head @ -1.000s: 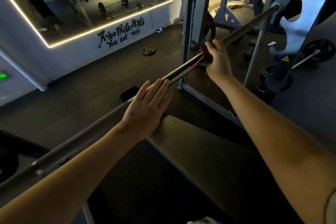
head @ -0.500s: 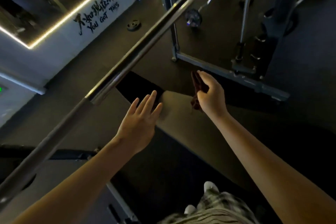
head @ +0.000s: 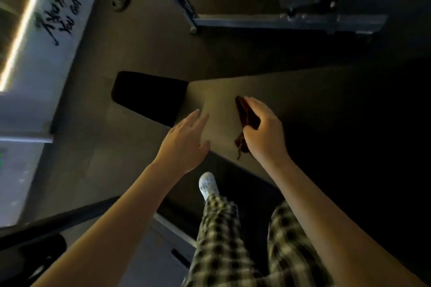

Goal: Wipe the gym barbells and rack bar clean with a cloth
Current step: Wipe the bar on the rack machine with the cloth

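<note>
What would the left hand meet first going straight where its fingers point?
Likely the bench pad: the left hand, open, points at its lit end, though depth is unclear.

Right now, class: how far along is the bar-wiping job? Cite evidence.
Done: nothing confirmable; neither hand is at a bar. In hand: the right hand grips the dark red cloth over the bench; the left hand is open. Left: bringing cloth to a bar.

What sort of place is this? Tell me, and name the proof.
Most likely a gym: a small round dark weight plate, a grey steel rack base, and a padded tan bench.
</note>
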